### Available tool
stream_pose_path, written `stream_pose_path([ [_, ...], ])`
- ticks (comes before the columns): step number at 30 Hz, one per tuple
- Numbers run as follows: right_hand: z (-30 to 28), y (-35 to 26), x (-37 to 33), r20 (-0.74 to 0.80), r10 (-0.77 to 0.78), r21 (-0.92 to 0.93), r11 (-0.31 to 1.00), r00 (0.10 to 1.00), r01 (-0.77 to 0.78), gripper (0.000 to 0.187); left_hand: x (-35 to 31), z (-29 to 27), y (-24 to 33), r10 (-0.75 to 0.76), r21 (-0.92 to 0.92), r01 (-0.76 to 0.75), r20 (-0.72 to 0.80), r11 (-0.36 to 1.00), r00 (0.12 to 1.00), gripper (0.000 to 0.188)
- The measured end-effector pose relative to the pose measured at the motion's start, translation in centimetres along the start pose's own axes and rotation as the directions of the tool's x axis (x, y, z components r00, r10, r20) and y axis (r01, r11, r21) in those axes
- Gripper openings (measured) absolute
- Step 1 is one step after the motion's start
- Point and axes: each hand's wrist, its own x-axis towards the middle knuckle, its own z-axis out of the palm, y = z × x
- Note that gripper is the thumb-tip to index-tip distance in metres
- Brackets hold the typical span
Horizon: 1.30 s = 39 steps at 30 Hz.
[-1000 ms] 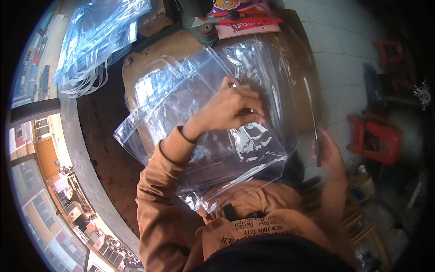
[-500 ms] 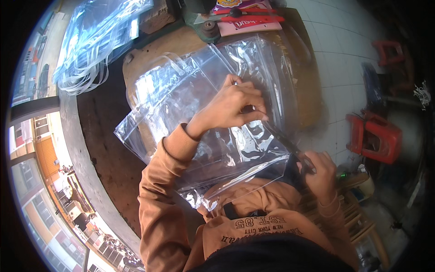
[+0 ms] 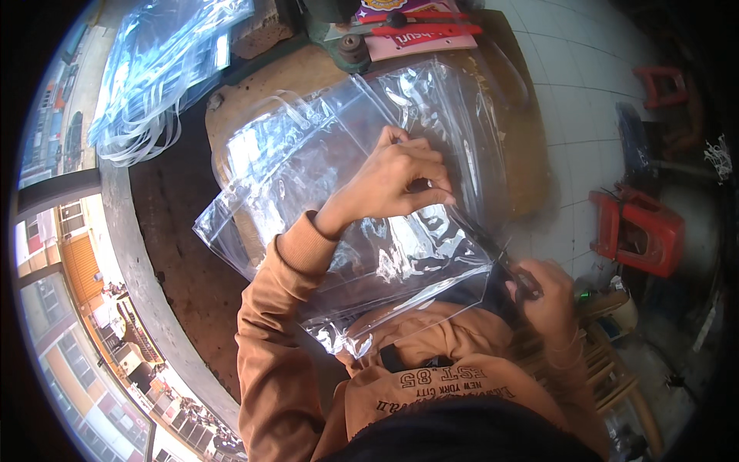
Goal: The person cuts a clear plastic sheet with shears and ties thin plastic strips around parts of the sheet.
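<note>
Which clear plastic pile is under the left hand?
The clear plastic pile on the brown tabletop; the bluish clear pile at upper left, with dangling whitish straps, lies untouched.

The head camera, a wide fisheye worn on the person's head, looks down from above at close range, with the left hand [image 3: 404,177] near the middle of its view and the right hand [image 3: 545,296] lower and to the right. Below the hands, toward the lens, comes the wearer's own chest [image 3: 439,377]. Beyond them, the view runs up across a wooden table [image 3: 523,154]. Far left of the left hand, it reaches past a grey ledge [image 3: 127,239], bent into a curve, to distant building fronts [image 3: 50,292]; right of the right hand, it takes in a red stool [image 3: 654,231].
</note>
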Motion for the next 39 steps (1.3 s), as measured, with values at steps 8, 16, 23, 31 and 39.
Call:
stream_pose_path([
  [8,-0.2,0.0,-0.1,0.004,-0.027,-0.094,0.995,1.000,0.028,0.029,0.0,0.2,-0.1,0.016,0.000,-0.016,-0.028,1.000,0.999,0.011],
  [16,0.3,0.0,0.1,0.039,-0.005,0.084,0.996,0.999,0.002,0.028,-0.1,0.3,-0.3,0.023,0.002,-0.023,-0.043,1.000,0.999,0.012],
  [23,0.7,1.0,-0.3,0.683,0.191,0.632,0.329,0.705,-0.702,0.021,-0.9,1.1,1.5,0.014,0.246,0.044,-0.230,0.968,0.973,0.020],
  [31,0.7,1.3,-0.3,0.682,0.202,0.611,0.372,0.703,-0.699,0.023,-1.4,-1.2,0.5,0.056,0.300,-0.005,-0.160,0.954,0.985,0.014],
  [39,1.6,0.7,-0.2,0.277,0.157,0.428,0.863,0.948,-0.268,0.038,-0.9,-0.5,-0.4,0.105,0.246,-0.073,-0.123,0.967,0.987,0.016],
])
